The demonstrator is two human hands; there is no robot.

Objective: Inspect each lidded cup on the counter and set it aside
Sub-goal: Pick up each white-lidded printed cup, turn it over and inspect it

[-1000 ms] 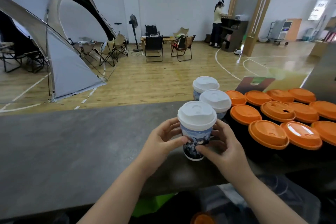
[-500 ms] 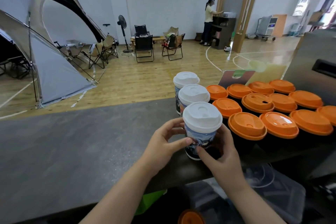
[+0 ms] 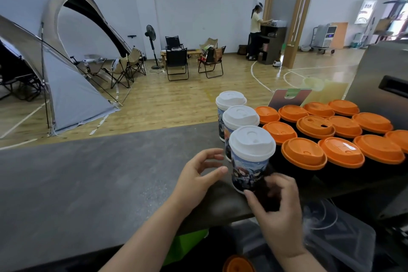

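Three white-lidded printed cups stand in a row on the grey counter [image 3: 88, 183]. The nearest cup [image 3: 250, 168] stands upright near the counter's front edge. My left hand [image 3: 198, 175] hovers just left of it with fingers spread, a small gap between thumb and cup. Low on the cup's right, my right hand [image 3: 276, 203] has loosely curled fingers and its thumb tip at the cup's base. The second cup [image 3: 240, 117] and third cup [image 3: 230, 98] stand behind. Several orange-lidded black cups [image 3: 303, 154] are packed together to the right.
A metal machine [image 3: 386, 77] rises at the far right behind the orange lids. A card stand [image 3: 289, 97] leans at the counter's back edge. Below the counter lie a clear plastic container [image 3: 335, 238] and one more orange lid [image 3: 238, 264].
The nearest cup was held in both hands and is now standing on the counter. My left hand has let go and pulled slightly left; my right hand has slid down to the cup's base.
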